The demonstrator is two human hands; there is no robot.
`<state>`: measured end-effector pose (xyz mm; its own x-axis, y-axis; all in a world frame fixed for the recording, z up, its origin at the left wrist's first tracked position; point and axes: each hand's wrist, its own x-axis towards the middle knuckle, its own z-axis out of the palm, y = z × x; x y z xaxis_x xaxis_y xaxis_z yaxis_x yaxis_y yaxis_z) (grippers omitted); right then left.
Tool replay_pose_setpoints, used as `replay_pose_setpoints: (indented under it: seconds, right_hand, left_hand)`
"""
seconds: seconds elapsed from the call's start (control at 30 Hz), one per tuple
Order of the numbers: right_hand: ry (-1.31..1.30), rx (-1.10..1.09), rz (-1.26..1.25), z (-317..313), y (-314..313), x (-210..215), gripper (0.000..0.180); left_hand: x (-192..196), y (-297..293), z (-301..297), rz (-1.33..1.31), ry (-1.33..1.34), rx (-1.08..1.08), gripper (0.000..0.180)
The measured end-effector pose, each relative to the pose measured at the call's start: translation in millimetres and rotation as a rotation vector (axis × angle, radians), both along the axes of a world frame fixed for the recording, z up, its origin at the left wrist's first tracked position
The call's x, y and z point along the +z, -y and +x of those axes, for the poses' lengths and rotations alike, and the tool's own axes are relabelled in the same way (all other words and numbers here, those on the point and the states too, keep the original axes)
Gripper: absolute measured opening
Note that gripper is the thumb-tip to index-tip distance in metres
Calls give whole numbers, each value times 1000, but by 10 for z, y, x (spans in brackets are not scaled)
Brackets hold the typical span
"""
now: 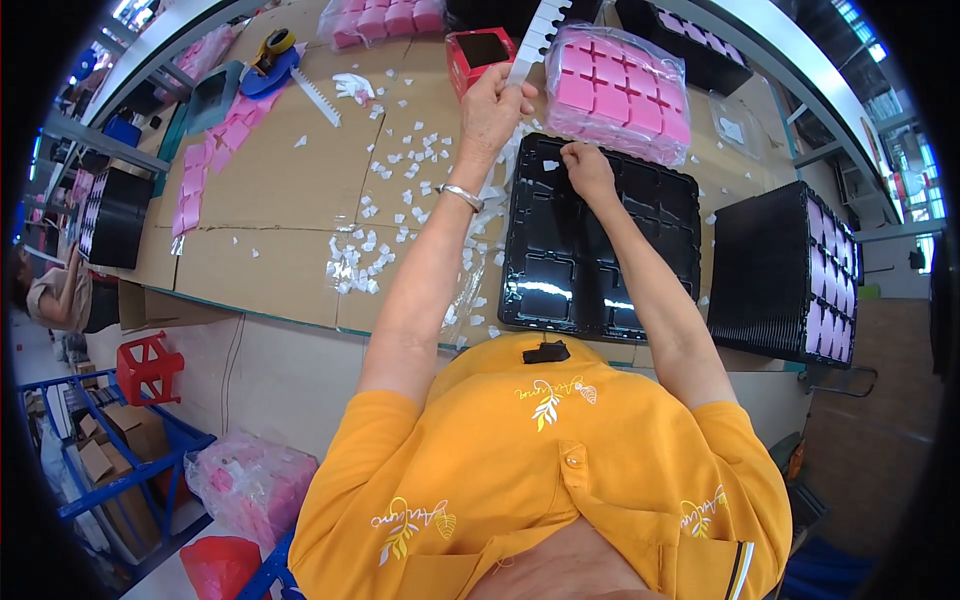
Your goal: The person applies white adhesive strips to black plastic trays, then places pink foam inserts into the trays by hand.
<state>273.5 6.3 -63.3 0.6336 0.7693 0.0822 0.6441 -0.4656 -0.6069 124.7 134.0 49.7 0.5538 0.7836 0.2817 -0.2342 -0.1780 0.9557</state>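
Between the fingers of my left hand (490, 108) is a long white strip (540, 35) with a notched edge, slanting up and away. My right hand (588, 170) is over the far part of a black plastic tray (540, 245), fingers pinched together. What that pinch holds, if anything, is too small to make out. A small white piece (551, 165) shows on the tray just left of those fingertips. My right forearm covers part of the tray's compartments. Just beyond the tray lies a clear bag of pink blocks (618, 90).
White scraps (365, 262) litter the cardboard-covered table (280, 190). A red box (478, 58) stands behind my left hand. At right rises a stack of black trays (760, 265) with pink pieces. Far left are a tape dispenser (270, 70) and a white glove (352, 87).
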Motion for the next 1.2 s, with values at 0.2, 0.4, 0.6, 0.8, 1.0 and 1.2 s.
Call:
replay_pose_setpoints:
  seconds: [0.2,0.4,0.6,0.8,1.0,1.2]
  right_hand:
    - [168,93,-171,-218,-88,128,20]
    - [36,240,-117,-276,-81,294,21]
    - [77,307,356,-831,17,1055,26]
    - [611,319,553,-846,-43,1586,48]
    - [656,310,393,-905,-82,1667,52]
    - [113,442,786,-751,-174,1602,39]
  left_hand:
    - [35,-76,-91,-9,57,-15,26]
    - [112,-140,-219,-68,46,-31,26]
    - [115,-161,-287,-86,69,-70,24]
    - [193,20,-298,-136,101,-104,23]
    - [230,170,-335,-80,110,-73,20]
    - [326,203,-378,-45,90,-81,20]
